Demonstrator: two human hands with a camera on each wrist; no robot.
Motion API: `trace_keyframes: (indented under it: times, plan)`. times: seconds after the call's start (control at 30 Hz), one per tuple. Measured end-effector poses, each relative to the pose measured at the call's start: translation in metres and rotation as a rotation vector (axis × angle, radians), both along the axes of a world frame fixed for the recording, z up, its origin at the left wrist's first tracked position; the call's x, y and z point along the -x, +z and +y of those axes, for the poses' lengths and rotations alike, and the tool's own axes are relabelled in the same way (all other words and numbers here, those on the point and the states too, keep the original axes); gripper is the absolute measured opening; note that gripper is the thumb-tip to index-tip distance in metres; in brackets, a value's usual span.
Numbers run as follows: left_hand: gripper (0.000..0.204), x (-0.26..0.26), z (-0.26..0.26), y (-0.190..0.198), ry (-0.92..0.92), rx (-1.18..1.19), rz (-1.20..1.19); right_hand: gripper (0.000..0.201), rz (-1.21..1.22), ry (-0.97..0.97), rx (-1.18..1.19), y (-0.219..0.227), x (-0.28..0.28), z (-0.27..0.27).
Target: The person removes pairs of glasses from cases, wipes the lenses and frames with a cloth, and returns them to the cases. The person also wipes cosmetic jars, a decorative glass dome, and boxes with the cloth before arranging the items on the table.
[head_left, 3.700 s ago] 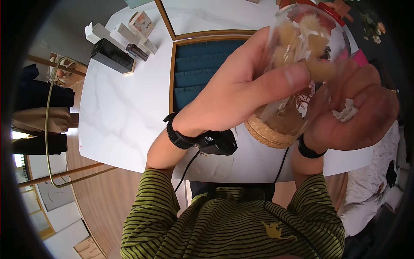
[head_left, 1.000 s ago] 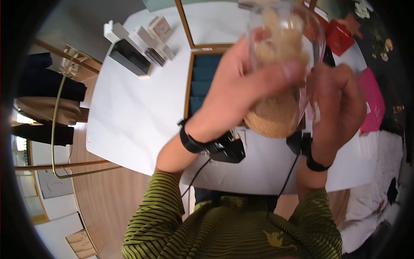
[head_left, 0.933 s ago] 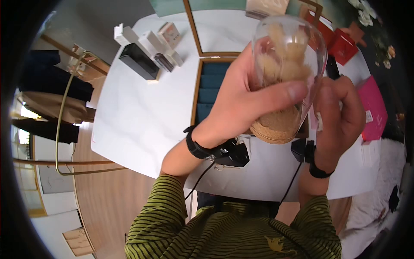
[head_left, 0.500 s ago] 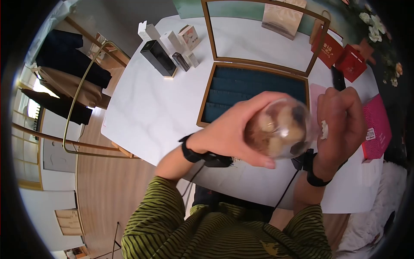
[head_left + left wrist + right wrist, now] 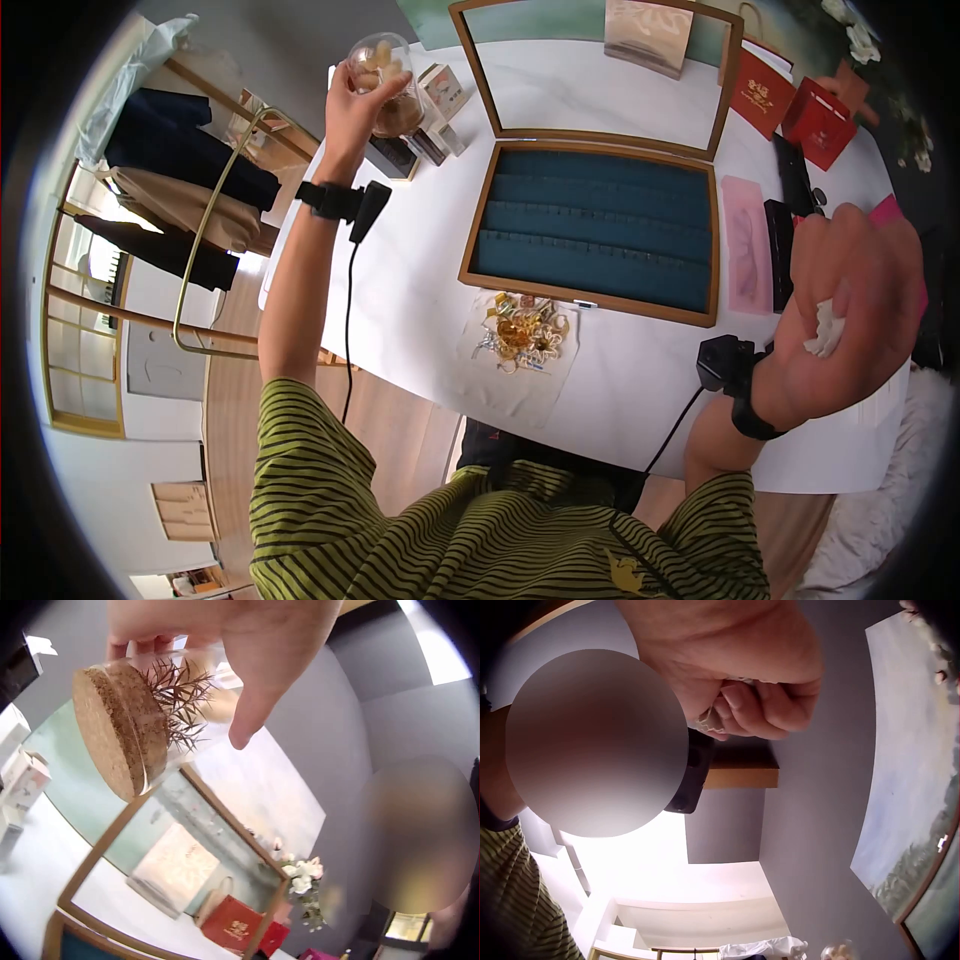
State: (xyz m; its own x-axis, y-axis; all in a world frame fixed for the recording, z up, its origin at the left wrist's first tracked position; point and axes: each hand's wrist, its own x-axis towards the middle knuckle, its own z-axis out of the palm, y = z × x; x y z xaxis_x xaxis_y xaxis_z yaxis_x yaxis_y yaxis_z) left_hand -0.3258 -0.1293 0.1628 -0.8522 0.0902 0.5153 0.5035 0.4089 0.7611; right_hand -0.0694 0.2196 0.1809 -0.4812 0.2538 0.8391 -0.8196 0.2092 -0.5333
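Note:
In the head view my left hand (image 5: 352,115) grips a clear dome jar (image 5: 398,105) with a cork base, above the small boxes at the table's far left. The left wrist view shows the cork base (image 5: 112,727) and reddish-brown sprigs (image 5: 184,697) behind the glass, with my left hand (image 5: 232,645) round the jar. My right hand (image 5: 850,310), raised over the table's right side, curls its fingers round a small crumpled white thing (image 5: 825,328). Part of that thing shows between the fingers of my right hand (image 5: 742,690) in the right wrist view.
A wooden case (image 5: 590,230) with dark teal lining stands open mid-table. Before it, a tangle of gold and silver jewellery (image 5: 522,333) lies on a pale cloth (image 5: 530,395). Right of it are a pink tray (image 5: 746,245), a long black box (image 5: 779,255) and red bags (image 5: 820,125).
My left hand has carried the jar from in front of the case to the far left, and the jewellery has come into sight. My right hand has shifted right, still holding the white thing.

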Motion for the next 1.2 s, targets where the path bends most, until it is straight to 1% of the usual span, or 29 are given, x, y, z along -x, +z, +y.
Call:
trace_keyframes:
  times: [0.03, 0.1, 0.13, 0.17, 0.23, 0.27, 0.3, 0.37, 0.4, 0.47, 0.57, 0.63, 0.67, 0.73, 0.77, 0.83, 0.9, 0.97, 1.0, 1.07, 1.1, 1.13, 1.17, 1.2]
  plan:
    - [0.064, 0.013, -0.003, -0.001, -0.005, 0.001, 0.001, 0.022, 0.034, 0.007, -0.041, -0.001, 0.000, 0.003]
    - [0.078, 0.037, -0.007, -0.004, 0.049, -0.011, 0.058, 0.023, 0.073, -0.011, -0.078, 0.003, -0.002, 0.004]
    - [0.088, 0.046, -0.008, -0.003, 0.056, 0.049, 0.019, 0.023, 0.113, -0.023, -0.116, 0.005, -0.003, 0.004]
    - [0.088, 0.056, -0.008, -0.003, 0.050, 0.049, 0.018, 0.023, 0.111, -0.029, -0.116, 0.006, -0.004, 0.004]
    - [0.089, 0.073, -0.006, -0.005, 0.065, 0.132, -0.008, 0.026, 0.099, 0.057, -0.026, 0.007, -0.005, 0.003]
    - [0.091, 0.082, -0.004, -0.008, 0.116, 0.163, -0.005, 0.026, 0.104, 0.051, -0.029, 0.008, -0.005, 0.004]
    - [0.091, 0.090, -0.002, -0.009, 0.109, 0.160, 0.002, 0.027, 0.089, 0.037, -0.075, 0.010, -0.006, 0.004]
    - [0.092, 0.094, 0.007, -0.009, 0.156, 0.150, -0.074, 0.027, 0.073, 0.020, -0.125, 0.010, -0.008, 0.007]
    - [0.092, 0.095, 0.010, -0.010, 0.192, 0.160, -0.131, 0.027, 0.078, -0.017, -0.172, 0.010, -0.008, 0.009]
    - [0.091, 0.097, 0.015, -0.013, 0.184, 0.171, -0.146, 0.027, 0.077, -0.052, -0.218, 0.009, -0.008, 0.010]
    - [0.090, 0.105, 0.016, -0.022, 0.170, 0.192, -0.172, 0.026, 0.103, 0.057, -0.004, 0.004, -0.007, 0.007]
    - [0.089, 0.113, 0.016, -0.026, 0.205, 0.227, -0.248, 0.026, 0.124, 0.121, 0.141, 0.001, -0.006, 0.006]
    - [0.089, 0.117, 0.016, -0.029, 0.201, 0.230, -0.252, 0.026, 0.120, 0.118, 0.144, 0.001, -0.006, 0.006]
    - [0.087, 0.126, 0.015, -0.036, 0.150, 0.344, -0.323, 0.022, 0.095, 0.159, 0.063, 0.005, -0.005, 0.007]
    - [0.087, 0.131, 0.013, -0.041, 0.147, 0.350, -0.330, 0.022, 0.088, 0.155, 0.068, 0.009, -0.005, 0.009]
    - [0.087, 0.143, 0.016, -0.048, 0.091, 0.439, -0.383, 0.020, -0.197, 0.068, -0.238, 0.028, -0.005, 0.013]
    - [0.086, 0.153, 0.021, -0.056, 0.093, 0.469, -0.359, 0.020, -0.487, -0.024, -0.536, 0.052, -0.006, 0.021]
    - [0.087, 0.162, 0.023, -0.064, 0.112, 0.554, -0.356, 0.023, -0.790, -0.103, -0.833, 0.075, -0.007, 0.030]
    - [0.086, 0.169, 0.022, -0.071, 0.110, 0.590, -0.309, 0.024, -0.944, -0.136, -0.984, 0.084, -0.008, 0.035]
    - [0.085, 0.164, 0.027, -0.071, 0.070, 0.581, -0.351, 0.028, -1.247, -0.187, -1.292, 0.092, -0.008, 0.046]
    - [0.085, 0.162, 0.030, -0.070, 0.038, 0.567, -0.388, 0.028, -1.251, -0.181, -1.290, 0.074, 0.008, 0.054]
    - [0.085, 0.161, 0.032, -0.072, 0.039, 0.570, -0.392, 0.023, -0.241, -0.131, -1.121, 0.041, 0.033, 0.066]
    - [0.085, 0.162, 0.035, -0.073, 0.064, 0.624, -0.388, 0.019, 0.721, -0.067, -0.785, 0.017, 0.048, 0.070]
    - [0.084, 0.164, 0.037, -0.074, 0.089, 0.676, -0.383, 0.019, 0.721, -0.064, -0.787, 0.007, 0.048, 0.064]
